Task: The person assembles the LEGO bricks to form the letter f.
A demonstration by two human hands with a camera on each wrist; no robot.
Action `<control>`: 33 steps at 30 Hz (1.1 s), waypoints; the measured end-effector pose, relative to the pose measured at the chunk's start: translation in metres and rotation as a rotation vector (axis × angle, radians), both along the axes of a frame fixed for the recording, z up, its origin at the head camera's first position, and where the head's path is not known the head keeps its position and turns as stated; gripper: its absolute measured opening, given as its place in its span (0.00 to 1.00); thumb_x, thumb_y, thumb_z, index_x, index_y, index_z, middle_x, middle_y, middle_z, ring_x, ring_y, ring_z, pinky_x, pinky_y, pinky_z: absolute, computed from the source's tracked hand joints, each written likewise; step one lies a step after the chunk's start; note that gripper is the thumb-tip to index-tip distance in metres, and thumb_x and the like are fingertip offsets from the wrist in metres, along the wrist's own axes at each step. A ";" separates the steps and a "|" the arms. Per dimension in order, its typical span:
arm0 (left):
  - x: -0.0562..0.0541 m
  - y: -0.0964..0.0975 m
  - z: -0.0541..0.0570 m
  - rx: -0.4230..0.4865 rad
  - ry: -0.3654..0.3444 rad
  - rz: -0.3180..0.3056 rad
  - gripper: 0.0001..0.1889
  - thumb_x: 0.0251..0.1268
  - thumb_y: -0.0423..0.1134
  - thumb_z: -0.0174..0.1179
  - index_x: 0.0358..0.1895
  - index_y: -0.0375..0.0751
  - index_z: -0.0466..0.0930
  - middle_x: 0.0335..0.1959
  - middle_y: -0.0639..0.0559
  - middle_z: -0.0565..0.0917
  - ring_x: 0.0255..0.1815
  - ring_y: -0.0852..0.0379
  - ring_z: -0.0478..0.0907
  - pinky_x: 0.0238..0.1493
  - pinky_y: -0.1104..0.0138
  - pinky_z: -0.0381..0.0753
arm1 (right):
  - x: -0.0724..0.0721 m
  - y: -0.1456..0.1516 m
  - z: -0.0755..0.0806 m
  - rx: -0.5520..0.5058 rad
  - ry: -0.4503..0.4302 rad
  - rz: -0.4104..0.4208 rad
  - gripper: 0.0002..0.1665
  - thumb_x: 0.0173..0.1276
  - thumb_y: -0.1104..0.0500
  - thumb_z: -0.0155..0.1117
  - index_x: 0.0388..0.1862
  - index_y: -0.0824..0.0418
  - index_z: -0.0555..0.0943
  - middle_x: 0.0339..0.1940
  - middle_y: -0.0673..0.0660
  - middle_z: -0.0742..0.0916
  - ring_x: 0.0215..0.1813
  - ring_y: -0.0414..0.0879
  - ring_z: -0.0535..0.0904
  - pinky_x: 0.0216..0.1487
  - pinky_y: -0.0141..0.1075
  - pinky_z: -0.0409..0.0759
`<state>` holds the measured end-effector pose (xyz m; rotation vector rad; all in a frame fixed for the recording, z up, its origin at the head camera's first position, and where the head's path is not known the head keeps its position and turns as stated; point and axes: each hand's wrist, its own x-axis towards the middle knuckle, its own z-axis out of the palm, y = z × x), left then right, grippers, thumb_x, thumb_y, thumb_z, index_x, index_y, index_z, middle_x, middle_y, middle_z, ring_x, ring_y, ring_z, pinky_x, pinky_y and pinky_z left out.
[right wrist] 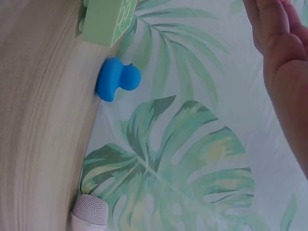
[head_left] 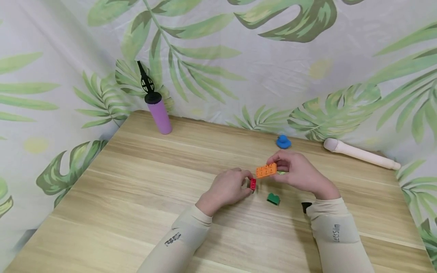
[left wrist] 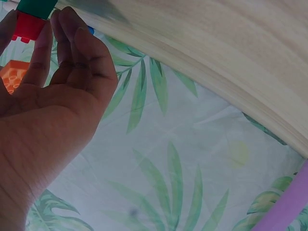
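My left hand [head_left: 228, 185] pinches a small red toy brick [head_left: 253, 184] between thumb and fingertips, low over the table. In the left wrist view the red brick [left wrist: 30, 26] shows its studs, and a dark green piece overlaps its edge. My right hand [head_left: 298, 172] grips a larger orange brick [head_left: 266, 170], its studded face towards the head camera, just beyond the red one. Partly hidden below that hand is a light green block [right wrist: 108, 21], seen best in the right wrist view. A dark green heart-shaped block [head_left: 273, 199] lies on the table between my forearms.
A blue rubber duck [head_left: 283, 142] sits near the back edge, with a pale microphone [head_left: 362, 153] to its right. At the back left stands a purple hand pump [head_left: 159, 115] with a black nozzle. A black object [head_left: 306, 206] is partly covered by my right sleeve.
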<state>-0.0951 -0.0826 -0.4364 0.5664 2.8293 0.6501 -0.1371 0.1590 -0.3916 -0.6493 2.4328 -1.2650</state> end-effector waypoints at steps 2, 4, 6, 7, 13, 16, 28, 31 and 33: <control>0.000 0.000 -0.001 -0.003 0.001 0.002 0.11 0.68 0.49 0.72 0.50 0.54 0.87 0.29 0.58 0.77 0.31 0.60 0.72 0.30 0.68 0.70 | 0.000 0.000 0.000 -0.002 -0.008 -0.004 0.17 0.62 0.70 0.75 0.49 0.63 0.83 0.53 0.61 0.87 0.56 0.52 0.89 0.56 0.37 0.86; 0.000 0.000 -0.001 -0.006 0.003 0.004 0.12 0.68 0.49 0.72 0.51 0.54 0.87 0.29 0.58 0.76 0.31 0.60 0.72 0.30 0.68 0.70 | 0.000 0.000 -0.001 0.000 -0.009 -0.007 0.17 0.62 0.70 0.75 0.48 0.62 0.82 0.52 0.61 0.87 0.56 0.51 0.89 0.56 0.40 0.86; 0.000 0.000 -0.001 -0.006 0.003 0.006 0.12 0.68 0.49 0.72 0.51 0.54 0.87 0.29 0.58 0.76 0.31 0.60 0.73 0.30 0.68 0.71 | 0.000 0.000 0.000 0.012 0.004 -0.009 0.17 0.62 0.70 0.76 0.48 0.62 0.82 0.51 0.60 0.88 0.55 0.51 0.89 0.57 0.44 0.87; 0.000 0.000 -0.001 -0.006 0.002 0.006 0.12 0.68 0.49 0.72 0.51 0.54 0.87 0.29 0.58 0.76 0.31 0.60 0.73 0.30 0.68 0.71 | -0.001 0.000 0.000 0.024 0.019 -0.008 0.17 0.62 0.70 0.76 0.47 0.61 0.82 0.50 0.59 0.88 0.54 0.50 0.89 0.57 0.47 0.86; 0.000 0.000 0.000 -0.001 -0.010 0.011 0.12 0.67 0.49 0.72 0.51 0.55 0.87 0.30 0.58 0.77 0.31 0.59 0.72 0.30 0.67 0.71 | -0.002 0.001 0.001 0.115 0.130 -0.007 0.15 0.62 0.62 0.81 0.44 0.53 0.85 0.44 0.51 0.89 0.47 0.47 0.86 0.54 0.51 0.83; 0.000 0.000 0.001 -0.002 -0.014 0.013 0.12 0.67 0.48 0.72 0.51 0.55 0.87 0.30 0.58 0.76 0.31 0.59 0.72 0.29 0.67 0.70 | -0.002 0.002 0.001 0.139 0.148 -0.015 0.14 0.62 0.59 0.82 0.43 0.52 0.85 0.41 0.49 0.89 0.45 0.48 0.84 0.51 0.49 0.81; 0.000 0.001 -0.001 -0.004 -0.008 0.018 0.12 0.67 0.49 0.72 0.50 0.56 0.86 0.30 0.58 0.77 0.31 0.59 0.73 0.31 0.67 0.70 | -0.002 0.002 -0.002 0.141 0.130 -0.006 0.15 0.60 0.62 0.81 0.43 0.52 0.85 0.40 0.48 0.89 0.45 0.45 0.84 0.51 0.48 0.81; 0.000 0.002 -0.002 -0.008 -0.008 0.014 0.13 0.67 0.49 0.73 0.51 0.55 0.87 0.30 0.57 0.77 0.31 0.59 0.72 0.31 0.67 0.70 | -0.002 0.000 -0.003 0.130 0.118 0.015 0.15 0.59 0.62 0.82 0.41 0.51 0.84 0.40 0.48 0.89 0.44 0.45 0.84 0.51 0.49 0.83; 0.000 0.003 -0.002 -0.015 -0.012 0.013 0.14 0.67 0.50 0.73 0.52 0.54 0.86 0.30 0.57 0.76 0.31 0.58 0.72 0.31 0.67 0.70 | -0.002 -0.001 -0.005 0.127 0.117 0.039 0.15 0.59 0.61 0.82 0.40 0.50 0.85 0.39 0.47 0.89 0.43 0.44 0.84 0.51 0.50 0.84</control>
